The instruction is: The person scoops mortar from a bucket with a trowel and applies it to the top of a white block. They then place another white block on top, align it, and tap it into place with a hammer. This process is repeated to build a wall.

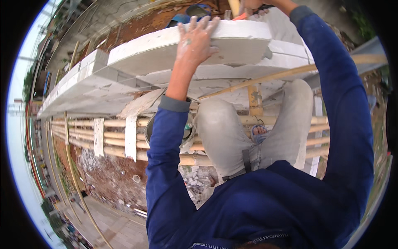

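Observation:
My left hand (195, 43) lies with fingers spread over the top edge of a long white lightweight block (145, 52) in a wall. Grey mortar dust coats its fingers. At the top of the view, my right hand (253, 6) is closed beyond the far side of the same wall. An orange strip (239, 17) shows beside its fingers, but the rest of whatever it grips is hidden. Under my left forearm stands a bucket (186, 135), partly covered by the sleeve.
I squat on a scaffold of bamboo poles (124, 135) with pale boards (131, 137) across them. A slanting bamboo pole (265, 78) crosses in front of my knees. Rubble (112, 176) lies on the ground below. Beyond the wall are blue containers (179, 19).

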`<state>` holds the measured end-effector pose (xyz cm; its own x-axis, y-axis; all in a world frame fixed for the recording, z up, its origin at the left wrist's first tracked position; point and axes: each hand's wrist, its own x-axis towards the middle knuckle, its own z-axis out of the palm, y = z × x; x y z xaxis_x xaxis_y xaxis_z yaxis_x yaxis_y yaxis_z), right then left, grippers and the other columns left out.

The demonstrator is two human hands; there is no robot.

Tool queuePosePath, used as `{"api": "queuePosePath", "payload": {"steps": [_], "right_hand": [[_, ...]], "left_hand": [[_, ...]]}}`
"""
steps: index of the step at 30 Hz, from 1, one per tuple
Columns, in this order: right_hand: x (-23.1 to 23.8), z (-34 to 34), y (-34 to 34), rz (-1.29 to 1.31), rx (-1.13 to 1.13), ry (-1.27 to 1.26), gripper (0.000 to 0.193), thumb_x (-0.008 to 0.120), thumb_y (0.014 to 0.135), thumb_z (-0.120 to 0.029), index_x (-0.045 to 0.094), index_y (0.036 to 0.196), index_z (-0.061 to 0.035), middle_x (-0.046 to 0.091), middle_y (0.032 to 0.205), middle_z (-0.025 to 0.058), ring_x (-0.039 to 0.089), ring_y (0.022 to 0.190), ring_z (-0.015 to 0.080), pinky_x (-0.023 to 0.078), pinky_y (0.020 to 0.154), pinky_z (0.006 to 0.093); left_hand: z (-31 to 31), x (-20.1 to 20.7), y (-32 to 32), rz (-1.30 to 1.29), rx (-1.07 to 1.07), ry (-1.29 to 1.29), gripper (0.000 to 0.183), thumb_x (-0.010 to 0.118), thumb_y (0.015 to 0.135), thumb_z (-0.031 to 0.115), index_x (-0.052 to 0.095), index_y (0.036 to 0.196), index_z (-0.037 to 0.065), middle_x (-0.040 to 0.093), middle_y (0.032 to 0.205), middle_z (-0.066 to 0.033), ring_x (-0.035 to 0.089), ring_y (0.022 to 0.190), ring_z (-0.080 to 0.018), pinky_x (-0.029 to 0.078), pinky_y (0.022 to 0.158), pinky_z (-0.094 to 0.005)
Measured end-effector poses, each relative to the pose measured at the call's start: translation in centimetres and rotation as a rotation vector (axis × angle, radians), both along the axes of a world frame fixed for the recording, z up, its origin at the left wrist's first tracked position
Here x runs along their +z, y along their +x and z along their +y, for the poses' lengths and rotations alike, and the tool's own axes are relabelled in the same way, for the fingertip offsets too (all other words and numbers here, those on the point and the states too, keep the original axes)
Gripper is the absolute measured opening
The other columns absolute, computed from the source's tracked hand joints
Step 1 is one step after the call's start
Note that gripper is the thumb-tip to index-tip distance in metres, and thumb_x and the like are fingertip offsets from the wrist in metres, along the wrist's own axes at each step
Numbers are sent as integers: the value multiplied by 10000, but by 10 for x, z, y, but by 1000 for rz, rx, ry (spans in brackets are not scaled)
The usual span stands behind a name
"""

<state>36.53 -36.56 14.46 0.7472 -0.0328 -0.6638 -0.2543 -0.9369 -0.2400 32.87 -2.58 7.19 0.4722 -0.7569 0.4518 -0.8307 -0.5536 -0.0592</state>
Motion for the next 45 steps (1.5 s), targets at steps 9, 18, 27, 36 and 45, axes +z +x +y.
{"api": "queuePosePath", "payload": {"steps": [9,18,27,36,45], "right_hand": [[-14,125,75,-307,17,281,557,618,973,-68,649,1524,-142,623,699,10,450,465,64,387,405,250],[-31,158,105,-219,120,193,528,621,938,-3,723,1440,-130,618,652,-4,470,436,73,391,395,264],[-42,222,140,-283,167,338,570,629,925,-1,690,1480,-112,662,768,32,478,513,88,395,409,280],[0,244,99,-500,272,240,542,685,885,-94,713,1426,-68,733,875,73,656,706,174,527,608,351],[13,191,-136,-1603,71,69,498,671,1023,-209,633,1515,-142,799,1086,162,767,846,356,609,768,431]], "left_hand": [[129,-6,48,52,398,-79,979,938,695,590,553,1571,382,504,1667,-22,426,1558,-374,347,1249,-709],[120,-12,50,37,375,-174,875,935,740,492,595,1539,384,530,1647,-22,427,1554,-381,294,1256,-735],[127,-14,41,65,443,-160,873,938,732,505,602,1531,399,538,1641,-19,421,1564,-355,266,1284,-706],[135,-15,45,43,419,-161,898,944,727,484,582,1541,368,534,1648,-2,440,1551,-355,305,1255,-702],[129,-13,48,10,408,-166,980,948,665,581,604,1516,238,573,1616,44,483,1529,-265,361,1246,-637]]}}
